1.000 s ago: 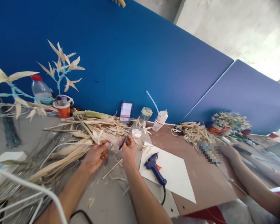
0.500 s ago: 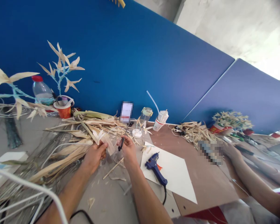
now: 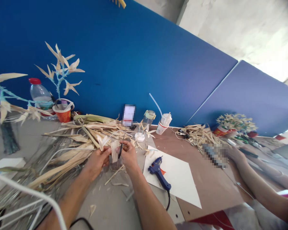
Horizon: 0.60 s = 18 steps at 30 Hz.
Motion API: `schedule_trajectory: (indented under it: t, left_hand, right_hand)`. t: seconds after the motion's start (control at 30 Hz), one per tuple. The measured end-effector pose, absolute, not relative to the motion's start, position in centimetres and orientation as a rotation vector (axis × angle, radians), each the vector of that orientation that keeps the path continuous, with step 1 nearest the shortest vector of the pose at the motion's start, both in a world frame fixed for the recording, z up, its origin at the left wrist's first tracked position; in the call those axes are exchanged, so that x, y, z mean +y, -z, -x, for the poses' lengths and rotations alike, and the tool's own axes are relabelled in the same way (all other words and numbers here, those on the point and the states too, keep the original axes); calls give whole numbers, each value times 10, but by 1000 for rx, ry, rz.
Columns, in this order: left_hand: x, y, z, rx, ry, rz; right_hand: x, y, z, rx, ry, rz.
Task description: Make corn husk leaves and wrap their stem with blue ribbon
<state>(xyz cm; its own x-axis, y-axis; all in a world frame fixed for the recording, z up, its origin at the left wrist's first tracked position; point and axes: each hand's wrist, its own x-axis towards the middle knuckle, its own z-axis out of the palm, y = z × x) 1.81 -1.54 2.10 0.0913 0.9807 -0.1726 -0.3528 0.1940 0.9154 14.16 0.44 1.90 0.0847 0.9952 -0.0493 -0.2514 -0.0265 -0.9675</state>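
Observation:
My left hand [image 3: 99, 162] pinches a pale corn husk flower [image 3: 102, 141], its petals pointing up above my fingers. Just right of those fingers, between my hands, stands a flat strip of corn husk [image 3: 115, 151]; which hand bears it is hard to tell. My right hand [image 3: 129, 157] is closed on dark-handled scissors [image 3: 120, 150], the blades pointing up beside the strip. A heap of dried corn husks [image 3: 93, 130] lies behind and left of my hands. On a white sheet [image 3: 182, 182] to the right rests a blue glue gun [image 3: 159, 172].
A phone [image 3: 129, 115], a glass jar [image 3: 148, 117] and a paper cup [image 3: 161, 127] stand along the blue partition [image 3: 124, 64]. Husk-flower stems [image 3: 60, 76] rise from a red cup [image 3: 63, 115] at left. White cable [image 3: 33, 188] loops at lower left. Another person's arm [image 3: 252, 179] reaches in from the right.
My right hand has moved slightly left with the scissors, closer to the husk strip. The scissor blades point more upright, and the strip looks straighter. The whole view has shifted a little.

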Motion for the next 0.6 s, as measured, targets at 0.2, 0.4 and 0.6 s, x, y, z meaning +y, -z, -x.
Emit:
schedule_trajectory:
  t: [0.2, 0.4, 0.6]
  left_hand:
    - [-20, -27, -20, 971, -1070, -826]
    - [-17, -24, -17, 974, -1120, -816]
    - [-15, -20, -14, 961, -1148, -772]
  right_hand:
    - [5, -17, -141, -951, -1225, 1071]
    - [6, -20, -146, -968, -1247, 1063]
    - [5, -27, -154, -932, -1265, 1037]
